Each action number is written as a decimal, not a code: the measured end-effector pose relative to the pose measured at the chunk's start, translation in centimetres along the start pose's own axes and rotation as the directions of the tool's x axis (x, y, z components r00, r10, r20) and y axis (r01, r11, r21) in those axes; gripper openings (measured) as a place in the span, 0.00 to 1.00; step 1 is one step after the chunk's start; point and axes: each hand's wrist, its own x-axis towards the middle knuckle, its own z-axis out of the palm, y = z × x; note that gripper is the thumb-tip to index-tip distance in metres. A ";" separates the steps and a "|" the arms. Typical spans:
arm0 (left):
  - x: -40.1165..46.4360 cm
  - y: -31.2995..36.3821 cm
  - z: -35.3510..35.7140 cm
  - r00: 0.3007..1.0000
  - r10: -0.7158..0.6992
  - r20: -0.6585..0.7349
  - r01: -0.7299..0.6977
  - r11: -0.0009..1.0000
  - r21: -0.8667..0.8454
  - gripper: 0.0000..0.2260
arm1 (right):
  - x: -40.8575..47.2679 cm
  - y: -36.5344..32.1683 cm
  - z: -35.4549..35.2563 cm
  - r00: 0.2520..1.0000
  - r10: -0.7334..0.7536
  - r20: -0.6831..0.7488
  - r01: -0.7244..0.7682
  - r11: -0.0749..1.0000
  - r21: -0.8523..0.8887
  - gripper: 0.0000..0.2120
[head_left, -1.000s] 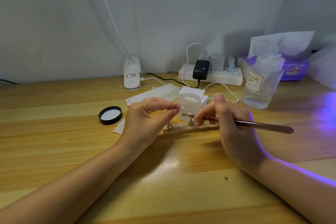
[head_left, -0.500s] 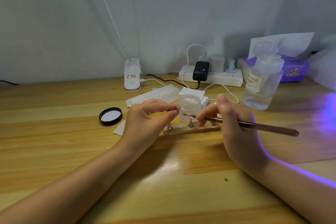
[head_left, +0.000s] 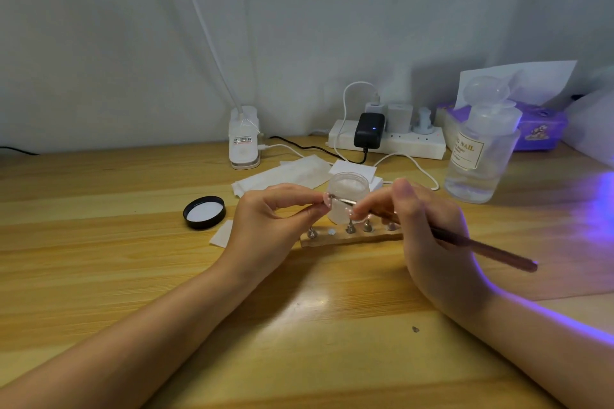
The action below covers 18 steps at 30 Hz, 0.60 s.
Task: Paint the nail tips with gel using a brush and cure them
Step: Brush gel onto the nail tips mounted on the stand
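On the wooden table, at the left, a black jar lid lies upturned, well clear of the work. The left hand pinches a small nail tip between thumb and forefinger, the other fingers curled under; the tip itself is too small to make out clearly. Just behind it stands the open gel jar, and below, a wooden holder carries a row of metal pegs, one socket apparently vacant. The brush reaches from the right, its bristle end meeting the pinched tip. The right hand grips the brush like a pen, fingers curled close round the shaft near the ferrule.

To paint well, the person probably needs to keep both wrists planted on the table, so neither hand trembles, and to draw thin, even strokes along the tip rather than dabbing. Gel should stay off the pinching fingers. Violet light spills in from the right edge, presumably from the curing lamp; uncured gel is best kept turned from it until the coat is level.
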 end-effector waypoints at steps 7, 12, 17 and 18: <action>0.0 0.1 0.1 0.998 -0.055 -0.031 0.052 0.997 -0.063 0.08 | 0.0 -0.1 0.0 0.999 0.000 0.054 -0.001 1.000 0.008 0.23; 0.0 0.1 0.1 0.995 -0.088 -0.040 0.084 0.993 -0.081 0.07 | -0.1 0.0 -0.1 1.000 -0.011 -0.003 0.012 0.999 0.042 0.22; 0.0 0.0 0.0 0.993 -0.113 -0.033 0.109 0.989 -0.100 0.08 | 0.1 0.0 0.1 0.999 0.019 0.029 -0.019 1.000 -0.012 0.21; 0.0 0.0 0.0 0.993 -0.115 -0.033 0.111 0.989 -0.101 0.08 | 0.1 -0.1 0.1 0.999 0.010 0.049 -0.010 1.000 -0.018 0.21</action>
